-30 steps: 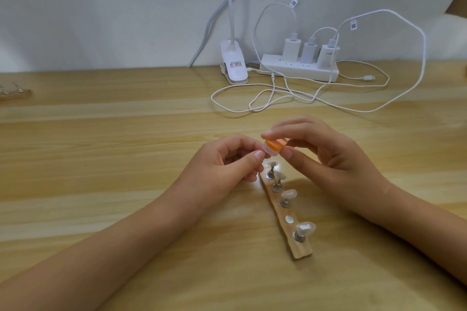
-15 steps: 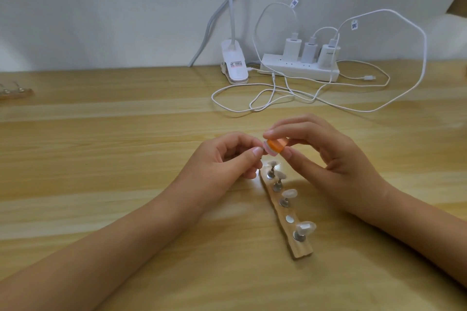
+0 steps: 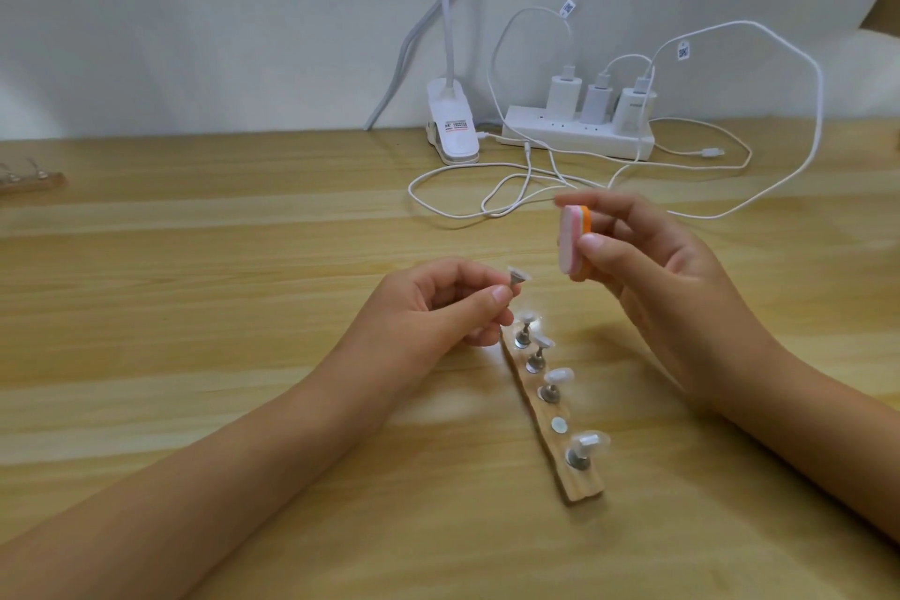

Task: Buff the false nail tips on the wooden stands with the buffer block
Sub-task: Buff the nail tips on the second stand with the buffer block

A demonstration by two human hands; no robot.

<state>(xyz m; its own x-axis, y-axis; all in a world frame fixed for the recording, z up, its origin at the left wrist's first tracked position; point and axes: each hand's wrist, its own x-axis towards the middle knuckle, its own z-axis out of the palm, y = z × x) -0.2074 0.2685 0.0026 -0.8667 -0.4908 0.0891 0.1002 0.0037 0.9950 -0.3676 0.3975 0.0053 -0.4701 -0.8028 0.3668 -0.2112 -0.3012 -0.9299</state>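
Behind, white cables (image 3: 721,215) from the power strip (image 3: 579,136) loop near right hand (image 3: 672,278).

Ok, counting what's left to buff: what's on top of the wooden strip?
Four nail tips on metal pegs and one bare disc sit on the wooden strip. The left hand overlaps its far end, hiding anything there.

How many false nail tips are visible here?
5. Four sit on the wooden stand: far tip, second tip, third tip, near tip. The left hand pinches the fifth tip. Far-left stand: cannot tell.
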